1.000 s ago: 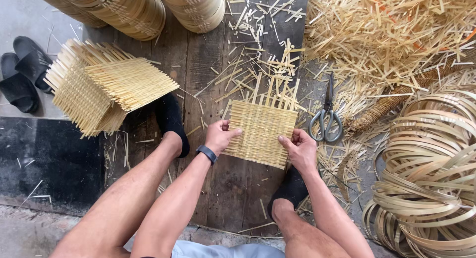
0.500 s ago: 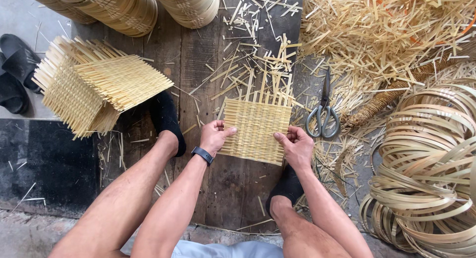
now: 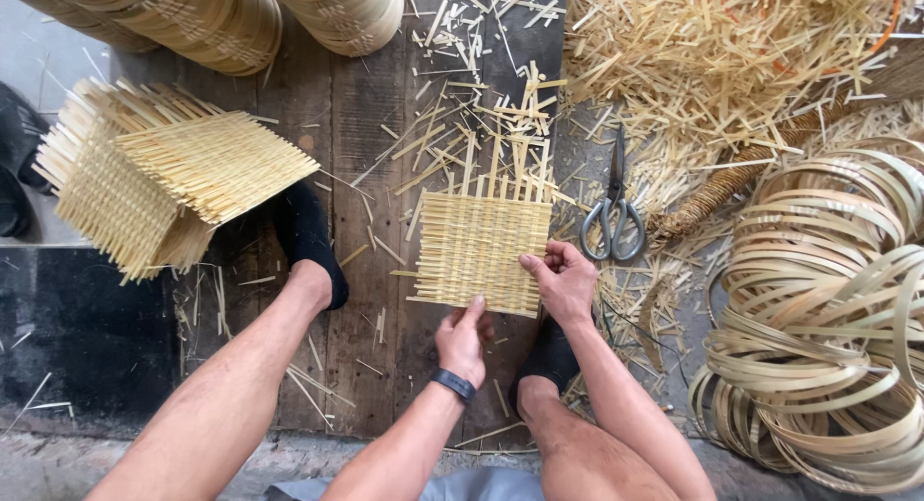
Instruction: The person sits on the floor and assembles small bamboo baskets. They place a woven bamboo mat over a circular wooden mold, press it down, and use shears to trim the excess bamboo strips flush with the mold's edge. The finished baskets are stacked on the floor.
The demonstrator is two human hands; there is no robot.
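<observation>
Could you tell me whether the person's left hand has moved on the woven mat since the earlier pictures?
Yes. The left hand has slid from the woven mat's left edge to its near edge, closer to the right hand and scissors.

A single head-worn camera looks almost straight down from above the seated person, close over the knees. Its frame takes in the wooden floor (image 3: 356, 154) between the feet, with the person's legs entering from the near edge.
</observation>
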